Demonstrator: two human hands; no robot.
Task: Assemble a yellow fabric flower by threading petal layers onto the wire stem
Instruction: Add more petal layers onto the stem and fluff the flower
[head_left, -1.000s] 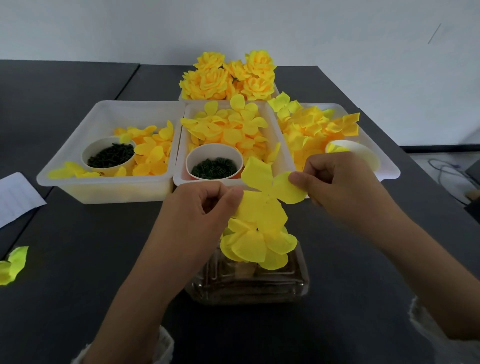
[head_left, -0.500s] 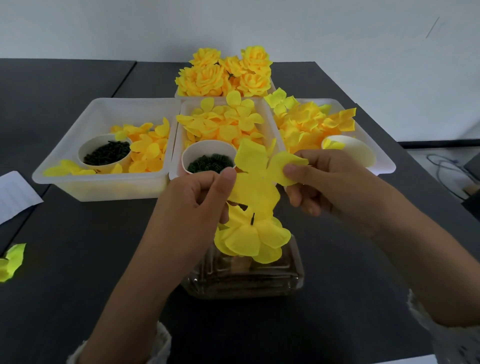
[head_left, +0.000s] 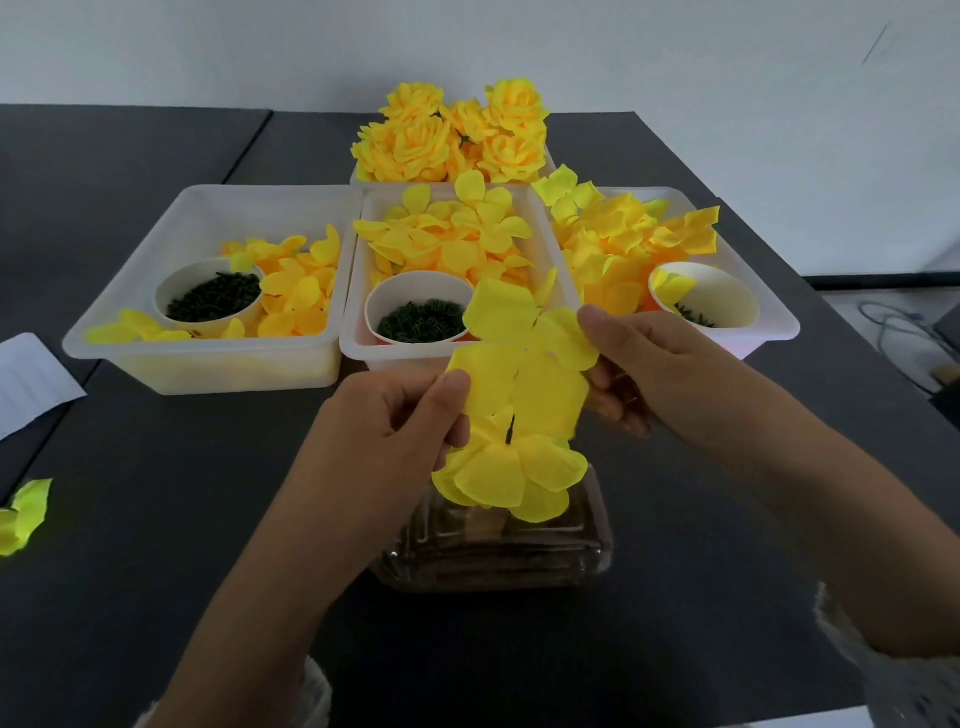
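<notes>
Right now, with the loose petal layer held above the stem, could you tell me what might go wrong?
1. The left hand and right hand pinch the petal layer by its edges; the thin fabric could crease or tear.
2. Its small centre hole sits off the dark stem tip, so the wire may miss it or pierce the fabric elsewhere.
3. Pressing down could tip the clear holder beneath the flower.

The petal layer (head_left: 524, 358) pinched in my left hand (head_left: 395, 431) and right hand (head_left: 660, 374) is thin matt yellow cloth, softly creased. Below it, the clear container (head_left: 493, 551) looks like glossy ribbed plastic. The trays (head_left: 208, 364) are milky, smooth plastic; the table (head_left: 130, 597) is dull, dark and matt.
</notes>
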